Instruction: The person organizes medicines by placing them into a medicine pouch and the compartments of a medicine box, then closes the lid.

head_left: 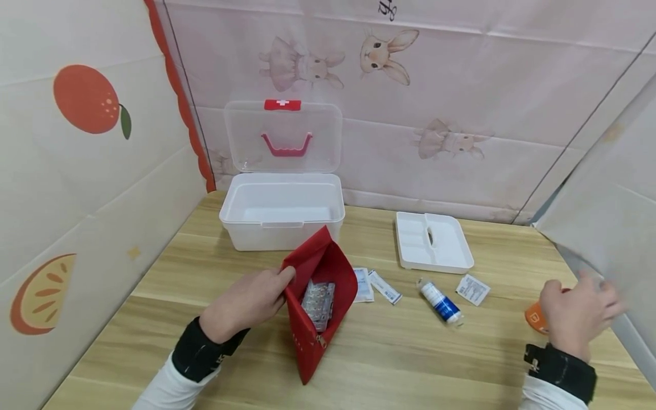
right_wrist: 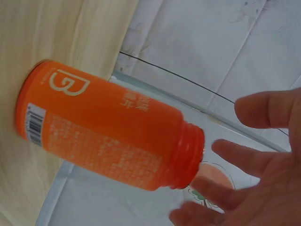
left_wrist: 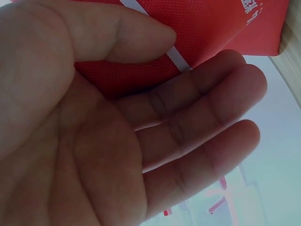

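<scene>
My left hand (head_left: 251,302) pinches the upper left edge of a red zip pouch (head_left: 335,267), which gapes toward me. Inside the pouch lie clear blister packs (head_left: 319,304). The left wrist view shows the thumb and the fingers on the pouch's red fabric (left_wrist: 197,28), with a pale strip running across it. At the far right, my right hand (head_left: 579,313) hovers at the top of an orange bottle (head_left: 535,318). In the right wrist view its fingers are spread near the red neck of this bottle (right_wrist: 103,127), without gripping it. The bottle stands upright on the table.
A white box (head_left: 282,233) with its clear lid (head_left: 284,134) raised stands behind the pouch. To its right lies a white divided tray (head_left: 451,245). Paper sachets (head_left: 384,286), a blue-and-white roll (head_left: 441,303) and a square packet (head_left: 472,289) lie between the hands.
</scene>
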`<state>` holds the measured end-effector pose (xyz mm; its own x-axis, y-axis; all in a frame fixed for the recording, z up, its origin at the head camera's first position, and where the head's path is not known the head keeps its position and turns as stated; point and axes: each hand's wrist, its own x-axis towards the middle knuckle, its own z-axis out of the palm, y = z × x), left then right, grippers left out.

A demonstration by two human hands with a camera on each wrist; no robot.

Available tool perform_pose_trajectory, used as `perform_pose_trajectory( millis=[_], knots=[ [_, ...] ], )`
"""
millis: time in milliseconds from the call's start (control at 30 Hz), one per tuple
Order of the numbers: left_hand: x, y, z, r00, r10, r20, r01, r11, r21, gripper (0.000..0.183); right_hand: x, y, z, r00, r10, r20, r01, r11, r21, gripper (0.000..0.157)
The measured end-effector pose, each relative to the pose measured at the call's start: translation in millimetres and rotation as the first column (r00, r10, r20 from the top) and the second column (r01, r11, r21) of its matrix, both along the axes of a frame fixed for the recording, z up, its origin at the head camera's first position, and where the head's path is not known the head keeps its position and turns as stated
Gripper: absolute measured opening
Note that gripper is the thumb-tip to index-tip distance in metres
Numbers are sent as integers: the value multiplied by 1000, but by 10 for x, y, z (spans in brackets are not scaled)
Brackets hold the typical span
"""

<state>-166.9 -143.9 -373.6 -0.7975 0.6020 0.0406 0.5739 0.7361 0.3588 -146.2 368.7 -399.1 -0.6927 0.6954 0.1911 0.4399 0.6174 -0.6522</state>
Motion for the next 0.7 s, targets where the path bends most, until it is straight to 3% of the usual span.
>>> perform_pose_trajectory(
  millis=[100,200,400,700],
  knots=[
    [-2,3,-5,1000,-2,-7,2,1000,-2,22,6,54,-25,983,83,165,-87,996,15,56],
    [-4,7,-8,1000,-1,-11,1,1000,-6,22,6,92,-54,954,145,264,-149,989,-7,53],
    [-6,8,-10,1000,0,-16,0,1000,-13,22,1,114,-75,933,159,324,-162,987,-17,52],
    [1,4,-13,1000,0,-28,0,1000,-17,22,-14,107,-68,926,161,342,-159,987,-34,51]
  ],
)
